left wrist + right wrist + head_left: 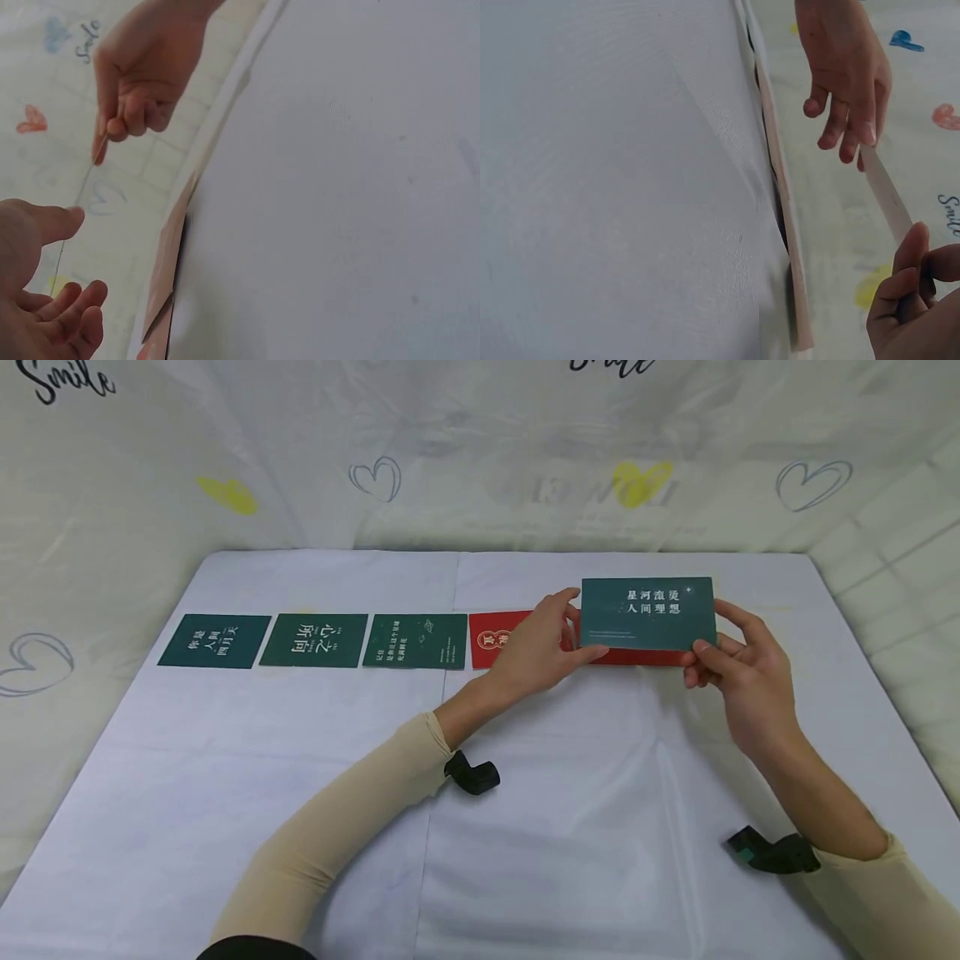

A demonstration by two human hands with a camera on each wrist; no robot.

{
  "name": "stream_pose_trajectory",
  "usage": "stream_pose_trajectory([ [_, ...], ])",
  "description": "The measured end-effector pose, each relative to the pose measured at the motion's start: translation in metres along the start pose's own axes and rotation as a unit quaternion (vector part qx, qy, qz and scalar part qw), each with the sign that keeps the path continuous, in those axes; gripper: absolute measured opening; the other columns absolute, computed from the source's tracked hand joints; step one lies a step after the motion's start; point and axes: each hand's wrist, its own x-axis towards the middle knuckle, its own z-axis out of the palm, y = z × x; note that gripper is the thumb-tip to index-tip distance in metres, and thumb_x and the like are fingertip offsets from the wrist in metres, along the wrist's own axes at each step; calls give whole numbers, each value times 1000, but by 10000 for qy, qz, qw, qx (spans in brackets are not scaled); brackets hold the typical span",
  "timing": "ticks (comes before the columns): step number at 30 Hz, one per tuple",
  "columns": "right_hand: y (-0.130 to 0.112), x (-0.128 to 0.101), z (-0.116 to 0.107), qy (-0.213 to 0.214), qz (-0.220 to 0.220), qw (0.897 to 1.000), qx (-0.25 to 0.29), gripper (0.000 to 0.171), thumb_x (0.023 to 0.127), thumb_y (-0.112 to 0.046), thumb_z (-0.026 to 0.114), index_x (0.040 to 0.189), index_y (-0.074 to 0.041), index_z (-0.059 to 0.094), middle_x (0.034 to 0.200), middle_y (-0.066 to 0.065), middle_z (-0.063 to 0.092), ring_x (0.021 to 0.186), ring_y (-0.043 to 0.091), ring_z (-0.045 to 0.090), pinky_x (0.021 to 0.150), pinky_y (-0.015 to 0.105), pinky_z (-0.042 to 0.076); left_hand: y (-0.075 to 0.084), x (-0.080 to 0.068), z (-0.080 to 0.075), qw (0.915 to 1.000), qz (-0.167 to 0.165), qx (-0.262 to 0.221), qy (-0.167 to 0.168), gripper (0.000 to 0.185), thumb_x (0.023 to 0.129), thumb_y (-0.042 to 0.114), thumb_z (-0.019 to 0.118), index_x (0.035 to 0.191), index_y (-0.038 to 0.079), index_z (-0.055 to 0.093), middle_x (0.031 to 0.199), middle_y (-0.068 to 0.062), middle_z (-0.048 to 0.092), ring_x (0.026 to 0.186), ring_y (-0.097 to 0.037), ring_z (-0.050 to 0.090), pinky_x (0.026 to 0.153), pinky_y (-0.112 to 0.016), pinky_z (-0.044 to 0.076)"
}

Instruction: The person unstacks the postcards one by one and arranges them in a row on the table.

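Note:
A dark green card (647, 610) with white Chinese characters is held up, its face toward the head camera. My right hand (753, 685) pinches its lower right corner between thumb and fingers. At its left edge, my left hand (532, 647) holds the lower corner with the thumb in front. Seen edge-on, the card (887, 195) spans both hands in the right wrist view. Below it, a red card (645, 657) lies on the table, mostly covered from view. Another red card (489, 641) lies left of that, partly hidden by my left hand.
Three green cards lie in a row to the left: one dark (213, 642), one with large characters (313, 641), one with small text (415, 641). They rest on a white-covered table (300, 793). A patterned sheet (465, 435) hangs behind the table's far edge.

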Motion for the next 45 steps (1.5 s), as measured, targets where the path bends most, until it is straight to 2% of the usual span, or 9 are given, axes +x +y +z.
stream_pose_trajectory([
  [6, 2, 1, -6, 120, 28, 9997, 200, 60, 101, -5, 64, 156, -8, 39, 83, 2, 75, 66, 13, 66, 66, 18, 57, 6, 3, 11, 9986, 159, -468, 168, 69, 94, 26, 78, 154, 12, 48, 126, -4, 70, 89, -10, 67, 71, -16, 51],
  [14, 5, 0, -13, 269, 18, 9991, 338, 61, 101, -4, 64, 156, -7, 37, 80, 2, 74, 64, 14, 64, 65, 19, 56, 12, 4, 25, 9976, 123, -344, 587, 69, 96, 26, 76, 155, 8, 46, 125, -5, 72, 98, -11, 70, 73, -10, 51],
  [20, 8, 2, -16, 648, 0, 9973, 350, 57, 101, -3, 64, 152, -8, 40, 79, 2, 74, 62, 14, 64, 64, 18, 57, 16, 7, 31, 9964, 145, -388, 739, 65, 97, 23, 75, 155, 9, 48, 122, -4, 74, 93, -9, 69, 70, -9, 50],
  [26, 10, 4, -20, 896, -54, 9953, 361, 56, 101, -5, 64, 151, -10, 40, 80, 2, 73, 58, 14, 64, 64, 18, 57, 20, 14, 39, 9955, 82, -567, 751, 62, 98, 21, 73, 154, 11, 50, 125, -4, 73, 94, -8, 69, 68, -9, 50],
  [32, 11, 6, -26, 1024, -42, 9936, 466, 51, 101, -6, 64, 147, -11, 43, 83, 2, 75, 59, 14, 67, 64, 18, 55, 24, 19, 46, 9950, -3, -659, 745, 60, 99, 21, 72, 154, 11, 50, 126, -3, 74, 98, -8, 72, 72, -8, 50],
  [38, 12, 9, -30, 1321, -104, 9866, 950, 47, 98, 1, 66, 137, -9, 44, 98, 5, 74, 68, 16, 74, 66, 19, 59, 28, 23, 55, 9936, -31, -923, 653, 61, 99, 19, 72, 155, 12, 50, 121, -1, 74, 93, -4, 70, 70, -8, 51],
  [45, 9, 14, -36, 1643, 70, 9812, 1015, 50, 97, 2, 67, 138, -12, 42, 115, 6, 66, 84, 14, 71, 69, 21, 62, 34, 27, 66, 9929, -151, -1079, 488, 60, 97, 20, 74, 153, 16, 52, 116, 2, 73, 87, 1, 64, 69, -7, 51],
])
